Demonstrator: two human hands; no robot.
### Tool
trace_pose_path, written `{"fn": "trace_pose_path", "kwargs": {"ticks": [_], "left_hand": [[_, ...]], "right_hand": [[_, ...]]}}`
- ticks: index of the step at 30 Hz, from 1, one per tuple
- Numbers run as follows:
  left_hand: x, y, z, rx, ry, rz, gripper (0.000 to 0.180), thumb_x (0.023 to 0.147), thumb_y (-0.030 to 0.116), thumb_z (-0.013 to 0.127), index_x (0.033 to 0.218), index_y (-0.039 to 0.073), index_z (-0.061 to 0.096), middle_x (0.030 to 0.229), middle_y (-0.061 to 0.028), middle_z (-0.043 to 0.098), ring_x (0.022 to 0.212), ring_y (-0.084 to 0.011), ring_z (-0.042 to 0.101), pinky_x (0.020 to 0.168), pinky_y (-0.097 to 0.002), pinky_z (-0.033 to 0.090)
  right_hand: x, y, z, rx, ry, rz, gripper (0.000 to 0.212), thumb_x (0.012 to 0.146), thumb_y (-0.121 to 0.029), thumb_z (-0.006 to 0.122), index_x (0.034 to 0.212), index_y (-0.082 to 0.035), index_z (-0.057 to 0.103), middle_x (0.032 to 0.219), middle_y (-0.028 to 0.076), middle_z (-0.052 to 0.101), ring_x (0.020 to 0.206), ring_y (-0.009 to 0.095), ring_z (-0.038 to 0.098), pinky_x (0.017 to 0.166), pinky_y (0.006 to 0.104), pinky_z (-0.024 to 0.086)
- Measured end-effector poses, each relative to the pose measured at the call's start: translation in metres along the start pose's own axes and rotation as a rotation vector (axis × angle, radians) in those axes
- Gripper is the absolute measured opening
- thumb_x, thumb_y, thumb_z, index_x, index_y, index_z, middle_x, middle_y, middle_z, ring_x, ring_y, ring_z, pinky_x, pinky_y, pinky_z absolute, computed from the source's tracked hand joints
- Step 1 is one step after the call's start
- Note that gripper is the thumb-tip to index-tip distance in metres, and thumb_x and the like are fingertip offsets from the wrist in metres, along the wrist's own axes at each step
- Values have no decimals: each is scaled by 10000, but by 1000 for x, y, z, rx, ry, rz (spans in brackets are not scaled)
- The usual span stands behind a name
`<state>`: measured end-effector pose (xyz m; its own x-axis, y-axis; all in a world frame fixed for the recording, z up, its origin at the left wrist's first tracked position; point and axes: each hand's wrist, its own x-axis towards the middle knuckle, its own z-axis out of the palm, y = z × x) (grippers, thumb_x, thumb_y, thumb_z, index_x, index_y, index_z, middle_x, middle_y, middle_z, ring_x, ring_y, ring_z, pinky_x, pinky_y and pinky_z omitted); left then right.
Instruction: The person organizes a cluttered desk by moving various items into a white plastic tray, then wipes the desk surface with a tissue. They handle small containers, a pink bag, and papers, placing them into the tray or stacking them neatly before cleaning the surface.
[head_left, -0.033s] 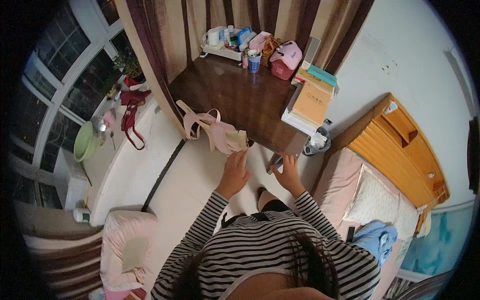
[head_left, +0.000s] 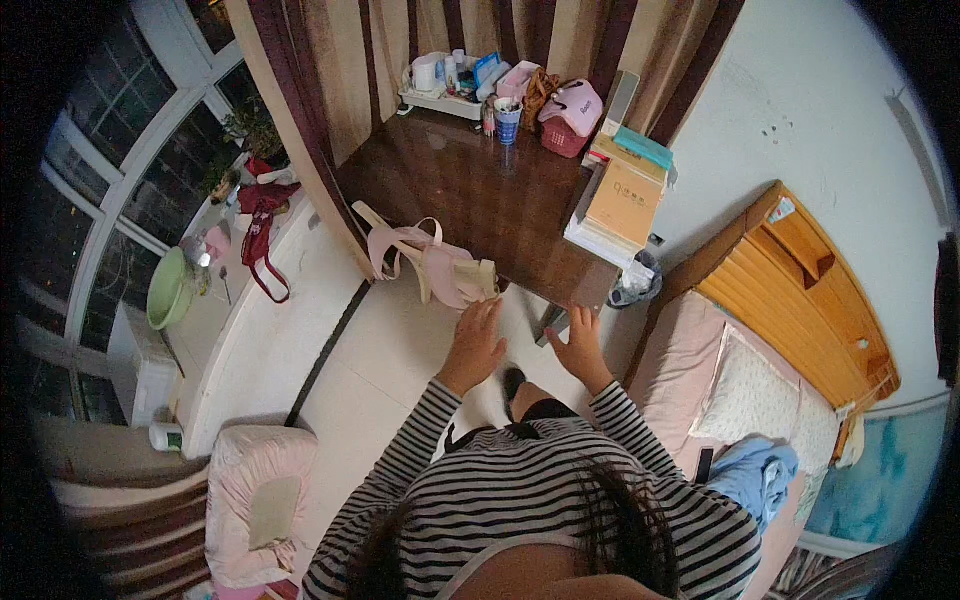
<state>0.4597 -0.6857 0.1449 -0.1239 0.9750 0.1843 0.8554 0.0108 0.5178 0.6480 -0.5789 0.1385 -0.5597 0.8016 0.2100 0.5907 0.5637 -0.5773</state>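
Observation:
My left hand [head_left: 475, 347] is open, fingers stretched forward and thumb apart, with nothing in it. Its fingertips are close to a pale wooden seat-like object with pink fabric bands [head_left: 450, 275], which stands at the front left of a dark brown table [head_left: 450, 185]. I cannot tell whether they touch. To the right, my right hand [head_left: 580, 347] is also open, palm turned inward and fingers extended. It is nearest to the table's front right corner and holds nothing; contact with the edge is unclear.
A stack of books [head_left: 625, 205], a pink basket [head_left: 567, 135], a blue patterned cup [head_left: 508, 125] and a white tray [head_left: 445, 103] stand on the table. A waste bin [head_left: 637, 285] is beside it. The bed [head_left: 670, 350] lies right, a windowsill [head_left: 235, 310] left.
The foot below my hands has shifted slightly left. Both hands stay almost in place, their fingers a little more spread. The view has shifted slightly.

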Motion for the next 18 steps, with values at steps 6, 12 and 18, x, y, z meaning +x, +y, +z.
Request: {"fn": "trace_pose_path", "kwargs": {"ticks": [6,12,18], "left_hand": [[26,-32,-21,-52,-50,183,650,793,171,588,1334,11,266,1328,-176,311,1253,-361,270,1035,-463,234],[53,-89,-87,-29,-76,251,646,776,150,606,1318,5,287,1314,-175,323,1249,-351,275,1026,-462,250],[64,-172,-158,-82,32,121,633,748,118,605,1301,3,320,1280,-182,359,1234,-353,288,1032,-425,246]], "right_hand": [[31,-34,26,-9,96,29,519,751,-209,658,1185,-34,434,1202,190,428,1105,395,366,946,473,304],[118,-69,48,75,164,25,411,790,-192,618,1134,-24,468,1166,180,457,1097,352,398,932,419,340],[195,-231,-55,781,291,-129,206,861,-105,496,1042,-12,529,1028,57,555,972,158,516,879,289,381]]}}
